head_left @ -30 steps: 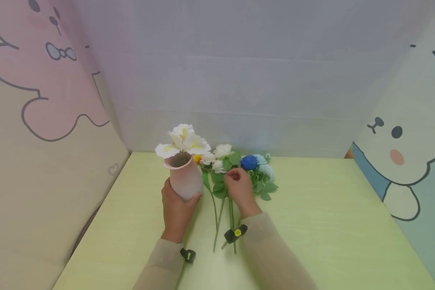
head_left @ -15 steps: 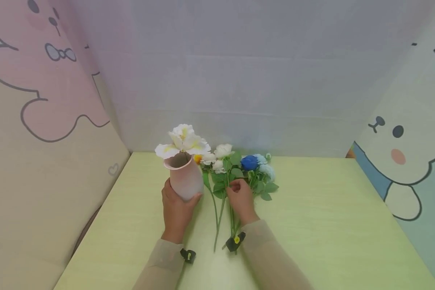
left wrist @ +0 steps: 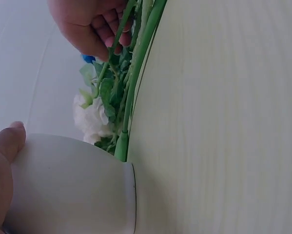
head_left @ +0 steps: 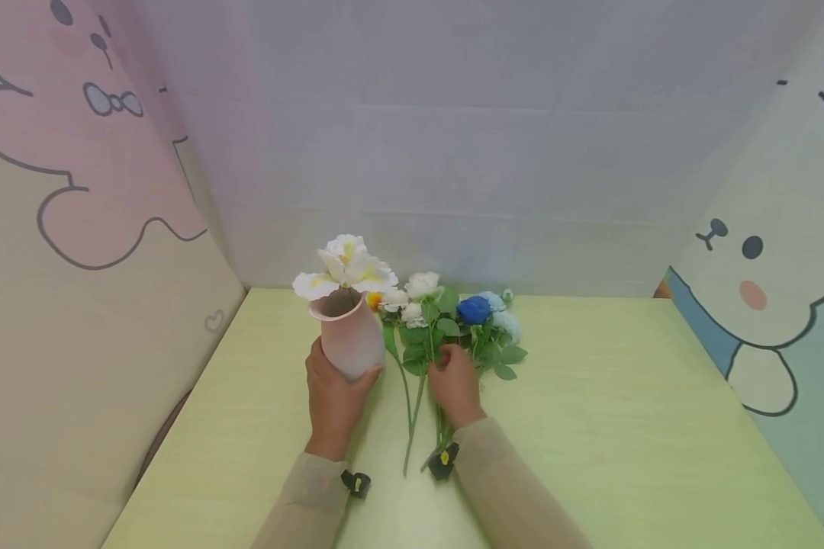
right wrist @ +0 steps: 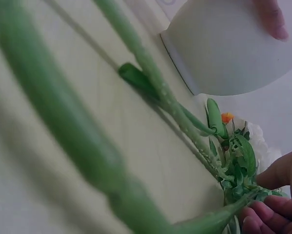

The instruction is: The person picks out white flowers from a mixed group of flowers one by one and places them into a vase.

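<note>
Pale-green tabletop (head_left: 604,427) below, my left hand (head_left: 335,400) grips one smooth, round-bellied vase (head_left: 352,339); right of it, my right hand (head_left: 456,387) pinches one stem (right wrist: 216,219).

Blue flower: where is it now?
Head view: the blue flower lies slightly right of centre, between the white flowers and pale blue flowers, just beyond the right hand.

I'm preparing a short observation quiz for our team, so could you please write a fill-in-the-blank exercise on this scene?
1. The left hand holds a pale ____.
2. The single flower standing in it has white petals marked with ____.
3. The right hand pinches a green ____ between its fingers.
4. Beside the pale blue flowers is a dark ____ rose.

Missing words: vase; yellow; stem; blue.
</note>
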Available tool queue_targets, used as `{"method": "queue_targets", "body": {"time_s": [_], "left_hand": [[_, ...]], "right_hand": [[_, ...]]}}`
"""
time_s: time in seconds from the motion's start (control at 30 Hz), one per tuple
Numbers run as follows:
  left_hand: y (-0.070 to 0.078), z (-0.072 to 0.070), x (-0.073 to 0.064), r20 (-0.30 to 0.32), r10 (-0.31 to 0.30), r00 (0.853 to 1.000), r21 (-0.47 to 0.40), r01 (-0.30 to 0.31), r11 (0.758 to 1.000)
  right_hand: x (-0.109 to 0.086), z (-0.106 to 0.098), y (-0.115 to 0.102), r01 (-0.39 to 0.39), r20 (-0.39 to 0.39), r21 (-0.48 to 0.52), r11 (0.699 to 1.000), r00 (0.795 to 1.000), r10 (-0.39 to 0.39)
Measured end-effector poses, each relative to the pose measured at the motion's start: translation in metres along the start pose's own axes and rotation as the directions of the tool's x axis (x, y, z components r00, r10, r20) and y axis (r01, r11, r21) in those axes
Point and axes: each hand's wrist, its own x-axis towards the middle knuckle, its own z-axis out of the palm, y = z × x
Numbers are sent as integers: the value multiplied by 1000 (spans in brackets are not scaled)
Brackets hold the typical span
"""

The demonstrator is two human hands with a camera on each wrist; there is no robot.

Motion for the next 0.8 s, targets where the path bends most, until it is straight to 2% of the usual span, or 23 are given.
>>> {"method": "queue_targets", "body": {"time_s": [0.27, 0.47, 0.63, 0.8], "left_hand": [[2, -1, 0, 10, -14, 1000, -5, 14, 1000], [2, -2, 0, 9, -15, 1000, 3, 15, 1000], [1, -2, 1, 13, -22, 1000, 12, 22, 1000], [2, -2, 0, 17, -33, 999, 13, 32, 999]], "right_hand": [[5, -1, 1, -21, 51, -4, 1000, 998, 21], [9, -8, -4, -58, 118, 28, 998, 992, 54], [10, -12, -9, -56, 160, -5, 998, 985, 56], [13, -16, -15, -69, 193, 19, 997, 979, 64]]}}
